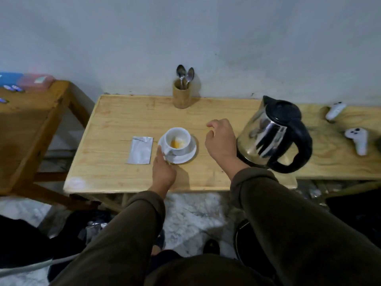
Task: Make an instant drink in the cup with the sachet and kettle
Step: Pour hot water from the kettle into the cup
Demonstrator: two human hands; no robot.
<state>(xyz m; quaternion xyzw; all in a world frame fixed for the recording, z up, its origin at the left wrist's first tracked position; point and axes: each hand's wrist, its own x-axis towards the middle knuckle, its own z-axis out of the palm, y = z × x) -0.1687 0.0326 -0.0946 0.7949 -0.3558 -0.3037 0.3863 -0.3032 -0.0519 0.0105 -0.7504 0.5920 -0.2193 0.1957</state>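
Pale wall (206, 38); wooden table (115, 120); marbled floor (189, 213); dim light.

Both arms wear long dark olive-brown sleeves (288, 203) — loose, creased fabric ending in gathered cuffs (148, 196) at the wrists, hands bare.

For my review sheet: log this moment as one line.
powder in cup | torn sachet flat beside saucer | left hand at saucer rim | right hand open, near kettle | no water visible

No text, label, brand or number can be read anywhere.
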